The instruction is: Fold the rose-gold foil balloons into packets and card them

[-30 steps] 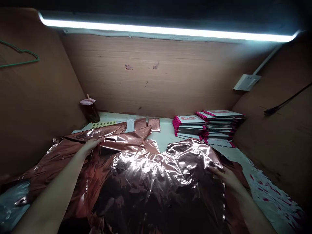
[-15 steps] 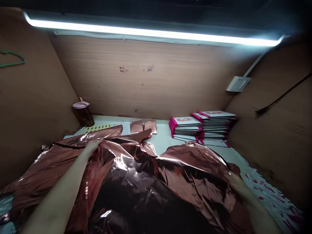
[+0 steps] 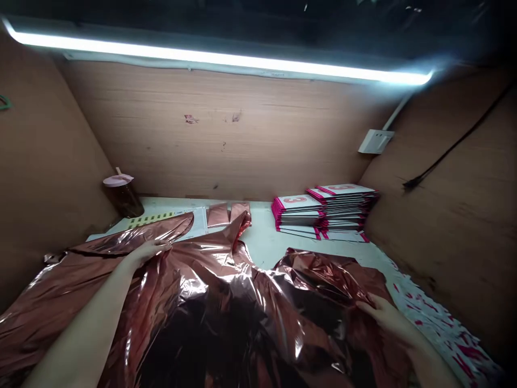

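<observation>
A large crumpled rose-gold foil balloon (image 3: 226, 302) covers the near half of the white table (image 3: 264, 240). My left hand (image 3: 147, 251) lies flat on the foil at its upper left, fingers spread. My right hand (image 3: 385, 317) grips the foil's right edge, fingers curled around a fold. The foil hides most of the table under both arms.
Two stacks of pink-edged white cards (image 3: 323, 211) stand at the back right. Two small folded foil pieces (image 3: 228, 213) and a printed sheet (image 3: 161, 219) lie at the back. A dark cup with a pink lid (image 3: 121, 194) sits back left. Wooden walls enclose the booth; a socket (image 3: 375, 141) hangs right.
My right hand has folded the foil's raised right part down and toward me, flattening it. My left hand stays pressed on the foil. The view has shifted right.
</observation>
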